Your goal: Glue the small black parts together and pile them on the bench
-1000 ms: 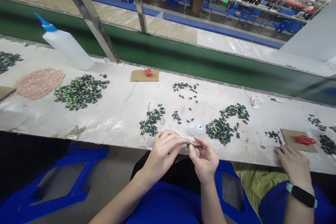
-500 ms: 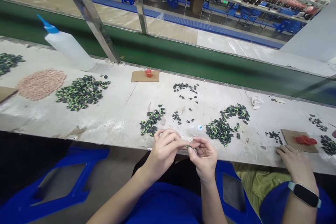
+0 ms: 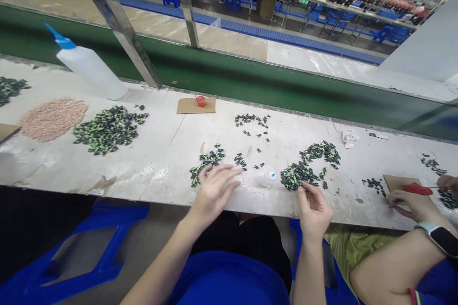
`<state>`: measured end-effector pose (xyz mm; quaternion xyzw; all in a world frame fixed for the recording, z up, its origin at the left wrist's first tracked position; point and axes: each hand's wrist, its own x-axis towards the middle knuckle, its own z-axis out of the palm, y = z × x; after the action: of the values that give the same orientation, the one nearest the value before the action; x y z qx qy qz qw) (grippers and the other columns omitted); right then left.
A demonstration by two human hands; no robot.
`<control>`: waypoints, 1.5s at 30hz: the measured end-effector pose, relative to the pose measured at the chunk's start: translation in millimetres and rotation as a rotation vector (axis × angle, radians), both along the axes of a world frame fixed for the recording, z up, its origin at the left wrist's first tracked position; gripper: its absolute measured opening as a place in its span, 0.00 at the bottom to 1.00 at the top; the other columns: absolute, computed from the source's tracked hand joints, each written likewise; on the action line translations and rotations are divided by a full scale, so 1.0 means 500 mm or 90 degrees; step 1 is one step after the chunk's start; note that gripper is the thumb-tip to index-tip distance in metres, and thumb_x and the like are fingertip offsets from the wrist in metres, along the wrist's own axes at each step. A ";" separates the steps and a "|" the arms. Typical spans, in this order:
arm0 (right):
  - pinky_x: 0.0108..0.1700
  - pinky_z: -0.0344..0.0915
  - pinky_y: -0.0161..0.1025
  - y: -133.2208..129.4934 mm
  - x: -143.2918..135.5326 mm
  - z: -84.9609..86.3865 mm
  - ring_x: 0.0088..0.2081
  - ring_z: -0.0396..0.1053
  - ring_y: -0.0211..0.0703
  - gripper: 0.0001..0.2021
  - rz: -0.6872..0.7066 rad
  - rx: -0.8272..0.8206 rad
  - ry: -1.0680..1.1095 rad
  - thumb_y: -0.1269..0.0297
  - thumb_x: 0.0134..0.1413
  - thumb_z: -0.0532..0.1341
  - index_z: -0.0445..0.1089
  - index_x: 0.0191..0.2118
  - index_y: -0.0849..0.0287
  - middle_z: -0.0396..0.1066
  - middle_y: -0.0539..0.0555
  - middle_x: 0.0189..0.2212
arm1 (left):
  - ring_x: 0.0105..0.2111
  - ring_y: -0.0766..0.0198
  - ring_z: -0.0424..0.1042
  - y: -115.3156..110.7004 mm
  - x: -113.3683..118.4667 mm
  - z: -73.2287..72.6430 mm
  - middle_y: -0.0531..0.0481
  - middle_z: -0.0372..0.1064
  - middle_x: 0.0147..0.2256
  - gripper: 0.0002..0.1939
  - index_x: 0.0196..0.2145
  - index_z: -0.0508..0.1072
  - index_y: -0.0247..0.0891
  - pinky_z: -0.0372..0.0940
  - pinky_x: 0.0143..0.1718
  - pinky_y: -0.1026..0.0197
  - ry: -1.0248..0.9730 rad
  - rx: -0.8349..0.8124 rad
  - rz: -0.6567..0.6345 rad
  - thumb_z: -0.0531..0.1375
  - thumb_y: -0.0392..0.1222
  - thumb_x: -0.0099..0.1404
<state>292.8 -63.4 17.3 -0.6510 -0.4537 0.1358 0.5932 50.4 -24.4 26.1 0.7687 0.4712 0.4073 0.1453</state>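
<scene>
My left hand (image 3: 216, 191) hovers at the small left pile of black-and-green parts (image 3: 195, 176), its fingers stretched out and apart. I see nothing held in it. My right hand (image 3: 315, 212) is at the near edge of the larger right pile of black-and-green parts (image 3: 291, 176). Its thumb and index fingertips come together there; whatever they hold is too small or hidden to make out. Between my hands a small white bottle with a blue tip (image 3: 268, 179) stands on the table. Small dark parts (image 3: 240, 161) lie scattered behind it.
A red cup (image 3: 201, 101) sits on cardboard (image 3: 186, 106) at the back. A large white bottle (image 3: 91, 71), a pink heap (image 3: 52, 119) and another black-and-green pile (image 3: 107, 131) are leftward. At right, a co-worker's hand (image 3: 415, 207) rests near a red container (image 3: 418, 189).
My hands, which were together over a small black-and-green part, have parted: the left toward the left pile, the right to the right pile. The co-worker's arm has shifted, and a second hand shows.
</scene>
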 end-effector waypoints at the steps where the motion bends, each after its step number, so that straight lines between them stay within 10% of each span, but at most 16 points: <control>1: 0.44 0.72 0.50 0.004 0.014 -0.003 0.40 0.74 0.50 0.08 -0.022 -0.004 -0.044 0.60 0.51 0.64 0.76 0.34 0.60 0.76 0.60 0.38 | 0.46 0.54 0.72 0.013 -0.015 -0.003 0.48 0.78 0.41 0.10 0.45 0.74 0.45 0.50 0.56 0.45 0.007 0.001 0.047 0.56 0.41 0.68; 6: 0.56 0.62 0.60 0.012 0.011 -0.014 0.54 0.65 0.56 0.14 0.052 -0.033 -0.230 0.57 0.53 0.64 0.75 0.43 0.57 0.74 0.61 0.45 | 0.44 0.49 0.70 0.068 -0.059 -0.032 0.47 0.78 0.36 0.05 0.35 0.76 0.45 0.51 0.52 0.41 0.026 -0.011 0.163 0.59 0.40 0.64; 11: 0.55 0.61 0.60 0.030 -0.052 -0.047 0.59 0.54 0.60 0.27 0.146 -0.093 -0.301 0.49 0.50 0.66 0.68 0.54 0.56 0.71 0.62 0.49 | 0.48 0.44 0.65 0.089 -0.068 -0.062 0.46 0.77 0.36 0.13 0.32 0.76 0.47 0.46 0.52 0.35 0.140 -0.025 0.113 0.54 0.32 0.64; 20: 0.61 0.53 0.60 0.037 -0.076 -0.042 0.65 0.51 0.55 0.12 0.214 -0.079 -0.158 0.57 0.54 0.63 0.64 0.41 0.55 0.70 0.62 0.52 | 0.46 0.50 0.65 0.080 -0.067 -0.049 0.45 0.75 0.38 0.17 0.36 0.76 0.45 0.52 0.49 0.43 0.151 -0.056 0.013 0.50 0.30 0.67; 26: 0.35 0.69 0.41 0.012 -0.061 -0.041 0.31 0.73 0.46 0.16 0.197 -0.047 0.112 0.56 0.41 0.70 0.69 0.36 0.56 0.76 0.53 0.31 | 0.41 0.58 0.69 0.045 -0.007 -0.050 0.51 0.76 0.35 0.08 0.41 0.75 0.46 0.50 0.52 0.49 0.119 -0.148 -0.217 0.56 0.40 0.68; 34: 0.29 0.64 0.38 0.029 -0.067 -0.048 0.28 0.70 0.44 0.15 0.093 -0.023 0.346 0.53 0.42 0.67 0.74 0.31 0.61 0.74 0.55 0.26 | 0.43 0.58 0.71 0.030 -0.005 -0.063 0.48 0.76 0.41 0.09 0.44 0.72 0.42 0.50 0.51 0.51 0.104 -0.138 -0.131 0.60 0.43 0.66; 45: 0.26 0.63 0.35 0.040 -0.112 -0.030 0.23 0.66 0.40 0.16 0.103 -0.109 0.157 0.51 0.46 0.66 0.70 0.25 0.62 0.70 0.51 0.20 | 0.39 0.60 0.76 0.034 -0.005 -0.081 0.51 0.79 0.38 0.10 0.46 0.71 0.43 0.50 0.53 0.50 0.047 -0.150 -0.115 0.59 0.38 0.66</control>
<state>236.7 -43.4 2.4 -0.6387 -0.4154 0.3003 0.5739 47.8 -7.6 -14.5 0.8000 0.4497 0.3058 0.2535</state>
